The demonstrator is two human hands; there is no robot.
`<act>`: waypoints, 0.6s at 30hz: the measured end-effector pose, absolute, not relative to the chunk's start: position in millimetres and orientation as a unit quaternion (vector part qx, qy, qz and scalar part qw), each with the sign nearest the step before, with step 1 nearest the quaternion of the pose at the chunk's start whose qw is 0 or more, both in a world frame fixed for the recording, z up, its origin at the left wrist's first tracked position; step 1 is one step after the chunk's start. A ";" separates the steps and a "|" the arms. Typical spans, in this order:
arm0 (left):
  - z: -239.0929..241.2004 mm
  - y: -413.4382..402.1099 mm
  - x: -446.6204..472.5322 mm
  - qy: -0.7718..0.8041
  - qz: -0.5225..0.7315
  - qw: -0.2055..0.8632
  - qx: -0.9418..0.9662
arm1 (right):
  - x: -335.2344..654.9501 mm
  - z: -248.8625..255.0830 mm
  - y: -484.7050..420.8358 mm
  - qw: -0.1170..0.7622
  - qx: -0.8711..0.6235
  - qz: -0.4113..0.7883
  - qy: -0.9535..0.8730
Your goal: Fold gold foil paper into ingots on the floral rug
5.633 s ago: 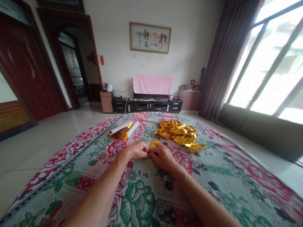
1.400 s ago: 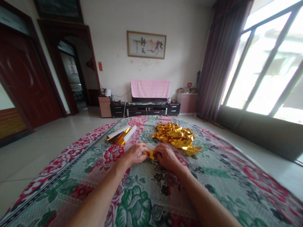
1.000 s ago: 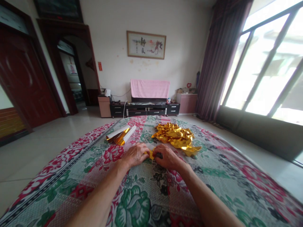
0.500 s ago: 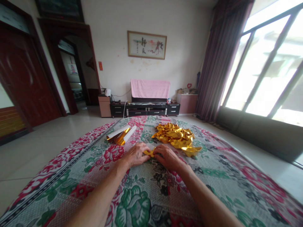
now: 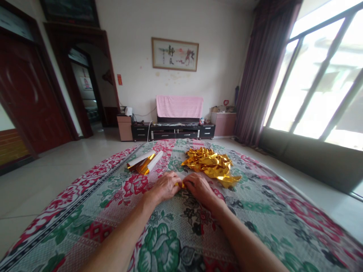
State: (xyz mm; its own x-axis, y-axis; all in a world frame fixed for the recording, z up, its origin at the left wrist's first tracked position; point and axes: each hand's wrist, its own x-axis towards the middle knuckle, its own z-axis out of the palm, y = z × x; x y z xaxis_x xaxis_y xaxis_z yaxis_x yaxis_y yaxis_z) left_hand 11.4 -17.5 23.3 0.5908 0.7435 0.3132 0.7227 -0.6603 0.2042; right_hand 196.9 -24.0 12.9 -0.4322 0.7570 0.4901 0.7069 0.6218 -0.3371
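My left hand and my right hand meet over the middle of the table, fingers curled inward. Between them they grip a small piece of gold foil paper, mostly hidden by the fingers. Just beyond my right hand lies a heap of folded gold foil pieces. Past my left hand, to the upper left, rest curled sheets of foil paper, gold on one face and white on the other.
A flowered cloth covers the rounded table. Beyond its far edge stands a low black cabinet with a pink towel draped over something on it. A curtain and windows are on the right, a dark red door on the left.
My hands have drawn slightly closer together, and less of the gold foil piece shows between the fingers. The heap and the curled sheets stay put.
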 end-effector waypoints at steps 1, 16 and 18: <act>22.4 -16.6 11.3 0.412 0.187 0.029 0.891 | 195.9 11.7 -23.1 0.312 -0.436 0.036 -0.843; 24.3 -19.7 15.7 0.403 0.195 -0.018 0.894 | 199.0 6.9 -15.1 0.325 -0.421 0.054 -0.845; 25.6 -20.1 15.2 0.382 0.197 -0.029 0.902 | 199.6 6.3 -14.0 0.326 -0.415 0.059 -0.847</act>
State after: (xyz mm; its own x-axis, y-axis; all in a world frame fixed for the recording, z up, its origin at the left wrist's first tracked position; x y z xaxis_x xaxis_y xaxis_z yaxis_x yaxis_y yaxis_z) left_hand 15.2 -20.1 25.6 0.6306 0.6776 0.3784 0.7006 -0.7068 0.0981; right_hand 199.6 -14.0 6.3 -0.4429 0.7420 0.5033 0.6649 0.6484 -0.3707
